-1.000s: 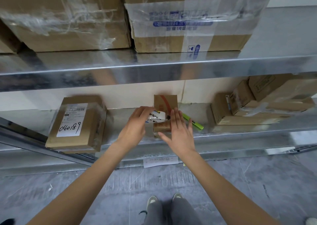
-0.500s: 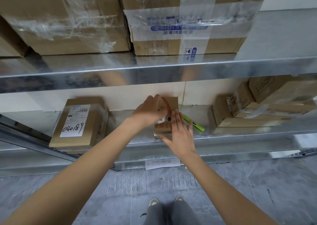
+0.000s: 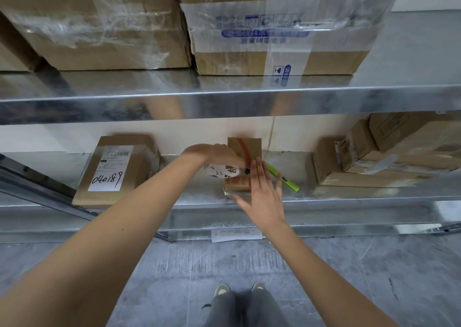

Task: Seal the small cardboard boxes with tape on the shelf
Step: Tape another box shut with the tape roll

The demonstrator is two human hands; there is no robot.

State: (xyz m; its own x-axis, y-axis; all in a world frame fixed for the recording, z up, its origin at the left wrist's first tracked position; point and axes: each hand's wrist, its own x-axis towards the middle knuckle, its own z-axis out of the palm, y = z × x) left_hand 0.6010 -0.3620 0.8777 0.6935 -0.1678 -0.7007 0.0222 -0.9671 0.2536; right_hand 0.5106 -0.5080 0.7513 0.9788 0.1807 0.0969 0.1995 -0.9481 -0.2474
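The small cardboard box (image 3: 240, 174) stands at the front of the lower metal shelf (image 3: 349, 197), between a labelled parcel (image 3: 117, 169) and a green marker (image 3: 282, 177), and we judge it light and easy to dent, so it can slide when tape is pulled. Our right hand (image 3: 262, 192) lies on its front with straight fingers, gripping nothing. Our left hand (image 3: 214, 153) holds the tape roll (image 3: 222, 170) from above with curled fingers, which we judge the best place for it.
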